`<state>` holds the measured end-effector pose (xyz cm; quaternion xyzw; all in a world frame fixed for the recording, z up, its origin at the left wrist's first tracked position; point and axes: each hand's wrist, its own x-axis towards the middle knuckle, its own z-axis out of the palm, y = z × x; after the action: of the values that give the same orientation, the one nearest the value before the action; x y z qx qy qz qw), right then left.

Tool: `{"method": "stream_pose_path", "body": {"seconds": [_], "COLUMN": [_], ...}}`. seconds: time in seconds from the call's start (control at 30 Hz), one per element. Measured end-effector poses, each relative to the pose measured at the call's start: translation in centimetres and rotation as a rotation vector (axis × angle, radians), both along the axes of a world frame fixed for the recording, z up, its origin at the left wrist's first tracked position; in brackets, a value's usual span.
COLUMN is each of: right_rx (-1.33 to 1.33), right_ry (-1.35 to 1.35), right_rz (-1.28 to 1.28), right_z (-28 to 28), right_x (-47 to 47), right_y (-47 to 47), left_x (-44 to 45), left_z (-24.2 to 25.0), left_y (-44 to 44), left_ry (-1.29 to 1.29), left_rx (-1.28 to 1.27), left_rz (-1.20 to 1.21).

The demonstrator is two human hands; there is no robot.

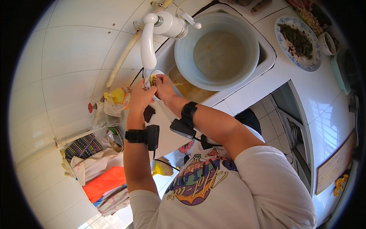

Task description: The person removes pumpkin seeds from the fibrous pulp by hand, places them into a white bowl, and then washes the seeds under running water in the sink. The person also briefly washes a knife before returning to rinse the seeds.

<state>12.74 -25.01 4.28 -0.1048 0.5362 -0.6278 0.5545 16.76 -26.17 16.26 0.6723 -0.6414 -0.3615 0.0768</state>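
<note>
My left hand [140, 94] grips a small white patterned bowl [147, 83] below the spout of the white faucet [148, 48]. Small yellowish pieces, perhaps peanuts or beans [153, 80], lie in it. The fingers of my right hand [165, 87] bend over the bowl's right side and touch these pieces; whether they pinch any is hidden. A thin trickle [179, 84] shows just right of that hand, above the sink [197, 96]. Beside the bowl, a large pale plastic basin [183, 57] of cloudy water sits in the sink.
A yellow pump bottle [117, 96] stands by the tiled wall, left of my left hand. On the right counter are a blue-patterned plate [307, 27] with dark leafy bits, a small bowl [327, 44] and a green container [338, 73]. A wooden board [334, 163] lies farther down.
</note>
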Motion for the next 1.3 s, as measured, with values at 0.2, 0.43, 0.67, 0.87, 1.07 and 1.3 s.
{"method": "stream_pose_path", "body": {"seconds": [0.2, 0.43, 0.67, 0.87, 1.07, 1.3], "right_rx": [-0.031, -0.048, -0.078, -0.081, -0.071, -0.065], "right_ry": [-0.074, -0.144, -0.233, -0.247, -0.246, -0.303], "right_rz": [0.008, 0.020, -0.020, 0.011, 0.020, 0.034], "right_z": [-1.4, -2.0, -2.2, -2.2, -1.8, -1.7], "right_x": [0.9, 1.1, 1.2, 0.8, 0.3, 0.1], "right_y": [-0.4, -0.3, -0.6, -0.3, -0.2, -0.1], "left_x": [-0.3, -0.5, -0.8, -1.1, -1.3, -1.6], "left_z": [0.1, 0.0, -0.1, 0.0, -0.2, 0.1], "left_y": [0.1, 0.2, 0.1, 0.2, 0.2, 0.2], "left_ry": [-0.051, -0.102, -0.102, -0.116, -0.129, -0.132], "left_rx": [-0.019, -0.070, -0.070, -0.071, -0.085, -0.071], "left_rz": [-0.025, -0.073, -0.077, -0.082, -0.077, -0.084]}}
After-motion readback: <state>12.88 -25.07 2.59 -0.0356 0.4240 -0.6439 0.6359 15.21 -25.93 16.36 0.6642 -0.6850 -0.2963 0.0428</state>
